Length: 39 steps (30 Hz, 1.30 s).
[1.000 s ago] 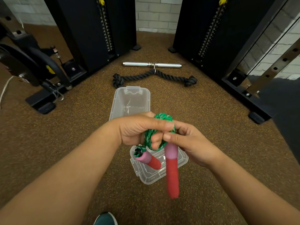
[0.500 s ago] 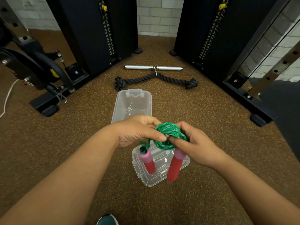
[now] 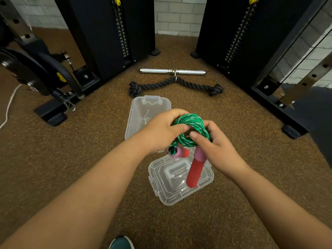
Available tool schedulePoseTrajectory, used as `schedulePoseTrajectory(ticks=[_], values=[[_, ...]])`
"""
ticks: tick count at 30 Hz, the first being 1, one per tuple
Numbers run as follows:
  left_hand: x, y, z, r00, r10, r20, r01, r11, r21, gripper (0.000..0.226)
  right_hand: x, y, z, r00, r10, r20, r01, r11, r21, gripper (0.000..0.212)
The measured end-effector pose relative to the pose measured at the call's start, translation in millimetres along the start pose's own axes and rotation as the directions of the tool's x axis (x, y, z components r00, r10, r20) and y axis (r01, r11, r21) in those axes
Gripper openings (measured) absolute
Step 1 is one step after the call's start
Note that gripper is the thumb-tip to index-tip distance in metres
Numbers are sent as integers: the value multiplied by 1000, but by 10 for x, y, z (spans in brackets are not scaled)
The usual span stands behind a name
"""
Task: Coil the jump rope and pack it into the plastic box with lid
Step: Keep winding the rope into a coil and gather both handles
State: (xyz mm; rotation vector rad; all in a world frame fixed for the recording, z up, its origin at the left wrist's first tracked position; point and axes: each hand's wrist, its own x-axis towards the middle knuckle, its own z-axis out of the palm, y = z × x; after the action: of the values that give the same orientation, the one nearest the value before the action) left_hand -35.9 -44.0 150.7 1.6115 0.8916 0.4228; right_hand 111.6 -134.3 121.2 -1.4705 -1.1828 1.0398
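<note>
Both hands hold a coiled green jump rope [image 3: 192,125] in the air above the floor. My left hand [image 3: 161,130] grips the coil from the left, thumb over the strands. My right hand [image 3: 213,146] pinches the coil from the right. Two pink-and-red handles hang from it: one long handle [image 3: 195,169] points down, a second handle [image 3: 178,152] points toward me. The open clear plastic box [image 3: 139,114] lies on the floor beyond my hands. Its clear lid [image 3: 172,182] lies below them, nearer to me.
A chrome bar [image 3: 172,71] and a black rope attachment [image 3: 176,85] lie on the floor behind the box. Black weight-stack towers [image 3: 107,33] stand left and right. A machine base [image 3: 52,112] is at left. My shoe tip [image 3: 121,243] shows at the bottom edge.
The hands have risen slightly and turned the coil so it faces up more. The long handle swung from hanging straight down to a slight tilt; the other handle turned toward me.
</note>
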Motion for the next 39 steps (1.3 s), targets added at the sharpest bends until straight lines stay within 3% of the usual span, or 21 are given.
schedulePoseTrajectory(ticks=[8,11,20,24,31,39], values=[[75,-11,-240,998,-62,-13,60,991,-119,26,166,246,285,974,48,219,-130,917,378,60],[146,-20,-350,997,-78,-23,71,973,-219,28,214,354,392,953,94,289,-193,921,339,57],[644,-289,-697,983,-93,-158,37,945,-325,30,552,669,659,926,285,246,-352,887,298,43],[982,-470,-818,972,-83,-218,26,968,-250,25,838,789,818,913,343,219,-400,855,330,35],[1561,-952,-1164,939,-40,-340,32,999,-30,27,1480,970,1117,898,428,98,-436,843,314,49],[2007,-1503,-1332,936,-35,-349,105,977,185,38,2101,1297,1356,891,451,-55,-429,875,224,47]])
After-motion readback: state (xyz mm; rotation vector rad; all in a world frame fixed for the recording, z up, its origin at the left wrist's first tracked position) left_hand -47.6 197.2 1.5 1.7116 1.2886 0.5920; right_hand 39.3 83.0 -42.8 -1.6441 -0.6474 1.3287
